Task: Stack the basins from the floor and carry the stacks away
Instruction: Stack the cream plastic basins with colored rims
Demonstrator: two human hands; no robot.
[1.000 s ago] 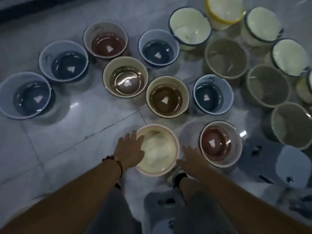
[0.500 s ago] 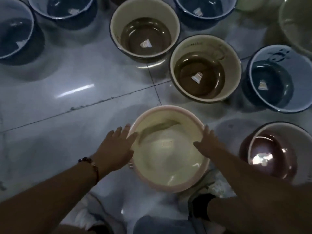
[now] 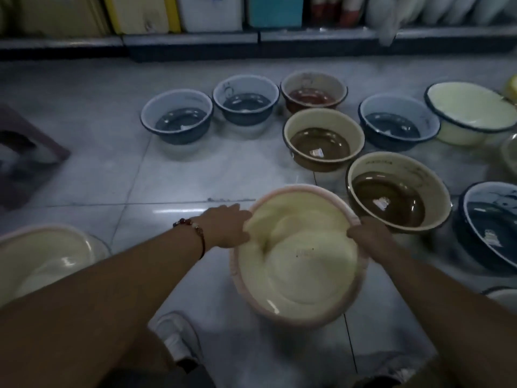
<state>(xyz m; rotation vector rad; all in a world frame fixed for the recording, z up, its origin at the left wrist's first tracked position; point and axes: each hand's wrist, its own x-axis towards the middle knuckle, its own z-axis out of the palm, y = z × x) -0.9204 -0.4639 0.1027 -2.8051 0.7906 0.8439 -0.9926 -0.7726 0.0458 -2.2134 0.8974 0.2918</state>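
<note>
— Where was the cream basin [image 3: 300, 264]?
— Tilted above the floor [image 3: 173, 180], both hands gripping its pink rim: left hand [image 3: 227, 228] on the left edge, right hand [image 3: 369, 233] on the right.
— Around it?
— A brown basin [image 3: 397, 197] just beside; blue ones further back.

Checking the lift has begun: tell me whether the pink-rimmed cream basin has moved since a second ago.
Cannot tell for sure: the camera swung. The pink-rimmed cream basin looks tilted, gripped by left hand and right hand, beside the brown basin.
</note>
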